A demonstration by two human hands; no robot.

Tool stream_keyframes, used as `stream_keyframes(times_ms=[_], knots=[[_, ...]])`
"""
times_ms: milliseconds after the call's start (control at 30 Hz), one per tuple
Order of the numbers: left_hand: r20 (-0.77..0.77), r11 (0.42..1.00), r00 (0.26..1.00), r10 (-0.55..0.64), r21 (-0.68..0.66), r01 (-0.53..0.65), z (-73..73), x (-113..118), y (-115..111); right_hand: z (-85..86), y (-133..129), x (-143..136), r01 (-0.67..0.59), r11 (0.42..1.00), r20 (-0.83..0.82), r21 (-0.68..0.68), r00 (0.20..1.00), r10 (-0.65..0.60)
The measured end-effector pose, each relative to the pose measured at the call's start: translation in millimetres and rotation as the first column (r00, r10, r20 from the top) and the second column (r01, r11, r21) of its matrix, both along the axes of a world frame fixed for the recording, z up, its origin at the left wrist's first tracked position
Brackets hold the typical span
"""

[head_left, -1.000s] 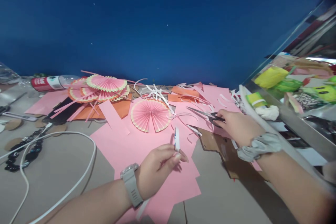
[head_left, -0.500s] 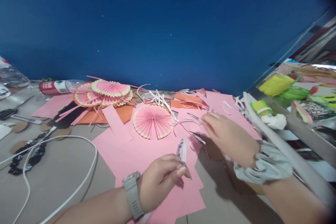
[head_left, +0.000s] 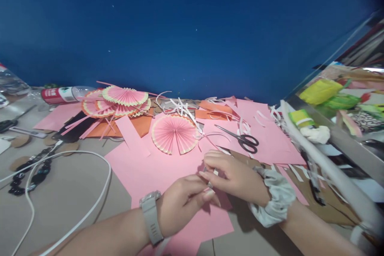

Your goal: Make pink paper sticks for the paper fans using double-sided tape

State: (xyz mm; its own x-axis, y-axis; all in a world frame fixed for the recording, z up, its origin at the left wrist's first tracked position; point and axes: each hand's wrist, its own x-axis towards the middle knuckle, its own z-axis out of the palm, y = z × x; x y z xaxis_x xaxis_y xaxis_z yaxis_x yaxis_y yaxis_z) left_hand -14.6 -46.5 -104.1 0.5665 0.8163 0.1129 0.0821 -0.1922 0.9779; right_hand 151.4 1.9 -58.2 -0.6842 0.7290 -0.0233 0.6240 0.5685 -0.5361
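Over the pink paper (head_left: 156, 168), my left hand (head_left: 184, 204) and my right hand (head_left: 232, 174) meet at the fingertips. Between them is a narrow white tape strip (head_left: 215, 172), mostly hidden by the fingers. My left hand pinches it with thumb and forefinger. My right hand's fingers close on its upper end. Black-handled scissors (head_left: 240, 138) lie open on the paper beyond my right hand. A pleated pink paper fan (head_left: 175, 134) with pale yellow edges lies flat beyond both hands, with a gap at its near side.
More pleated fans (head_left: 126, 98) are piled back left, beside a red-labelled bottle (head_left: 61, 95). A white cable (head_left: 99, 204) loops at left near a beaded string (head_left: 42, 180). Right are a box cutter (head_left: 315, 186), a long white tube (head_left: 324, 164) and paper offcuts. A blue wall (head_left: 180, 40) stands behind.
My right hand has let go of the scissors, which now lie on the paper, and has come left and nearer to the tape strip. My left hand has barely moved.
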Motion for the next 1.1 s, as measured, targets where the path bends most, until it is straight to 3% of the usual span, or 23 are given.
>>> stream_keyframes(times_ms=[133,200,233,267,333,400,500,667,733,767,833,867,933,967,1033,1100], knots=[[0.04,1.0,0.999,-0.016,-0.026,0.017,0.6,-0.8,1.0,-10.8,-0.9,2.1,0.055,0.997,-0.108,0.052,0.993,-0.049],[0.029,0.998,0.998,0.062,0.028,-0.063,1.9,-1.8,1.2,-13.4,4.1,10.6,0.193,0.965,-0.148,0.176,0.975,-0.168],[0.021,0.991,0.993,0.118,0.059,-0.119,2.3,-2.2,1.2,-14.1,8.1,17.0,0.285,0.923,-0.173,0.257,0.954,-0.246],[0.021,0.982,0.985,0.171,0.072,-0.172,2.4,-2.4,1.2,-14.9,12.9,24.4,0.39,0.842,-0.197,0.373,0.92,-0.339],[0.072,0.978,0.975,0.21,-0.006,-0.211,1.0,-1.9,1.2,-17.7,23.5,40.0,0.496,0.716,-0.23,0.491,0.867,-0.443],[0.174,0.972,0.967,0.183,-0.176,-0.153,-2.1,-0.3,1.6,-23.9,32.5,52.2,0.508,0.609,-0.203,0.609,0.842,-0.5],[0.271,0.939,0.951,0.15,-0.339,-0.052,-7.0,2.0,2.6,-37.7,38.9,58.0,0.461,0.543,-0.081,0.702,0.81,-0.581],[0.303,0.911,0.934,0.19,-0.409,-0.052,-6.5,2.8,4.8,-46.3,30.9,43.3,0.374,0.55,0.06,0.746,0.786,-0.615],[0.3,0.901,0.935,0.187,-0.431,-0.042,-5.3,3.9,5.7,-38.9,20.9,32.7,0.369,0.607,0.022,0.704,0.843,-0.538],[0.295,0.897,0.939,0.174,-0.441,-0.027,-5.4,4.7,6.1,-33.8,14.7,26.3,0.35,0.693,-0.02,0.63,0.9,-0.436],[0.288,0.888,0.949,0.126,-0.46,0.022,-7.0,6.5,6.4,-23.3,1.7,12.5,0.18,0.932,-0.115,0.316,0.982,-0.151],[0.286,0.883,0.953,0.1,-0.467,0.047,-8.6,7.3,6.2,-18.8,-3.9,6.2,0.069,0.984,-0.131,0.162,0.99,-0.048],[0.279,0.876,0.958,0.071,-0.477,0.074,-12.2,8.0,5.3,-12.5,-10.9,-1.4,0.012,0.999,-0.177,0.048,0.984,-0.004],[0.273,0.874,0.96,0.068,-0.48,0.075,-14.0,7.9,4.6,-10.8,-11.4,-1.5,0.044,0.999,-0.218,0.023,0.975,-0.037],[0.253,0.873,0.963,0.087,-0.486,0.049,-16.3,7.0,3.0,-9.6,-6.4,7.2,0.218,0.976,-0.346,0.002,0.916,-0.203],[0.233,0.876,0.965,0.116,-0.483,0.011,-16.4,5.5,1.8,-10.5,4.7,25.1,0.433,0.901,-0.48,-0.024,0.786,-0.39]])
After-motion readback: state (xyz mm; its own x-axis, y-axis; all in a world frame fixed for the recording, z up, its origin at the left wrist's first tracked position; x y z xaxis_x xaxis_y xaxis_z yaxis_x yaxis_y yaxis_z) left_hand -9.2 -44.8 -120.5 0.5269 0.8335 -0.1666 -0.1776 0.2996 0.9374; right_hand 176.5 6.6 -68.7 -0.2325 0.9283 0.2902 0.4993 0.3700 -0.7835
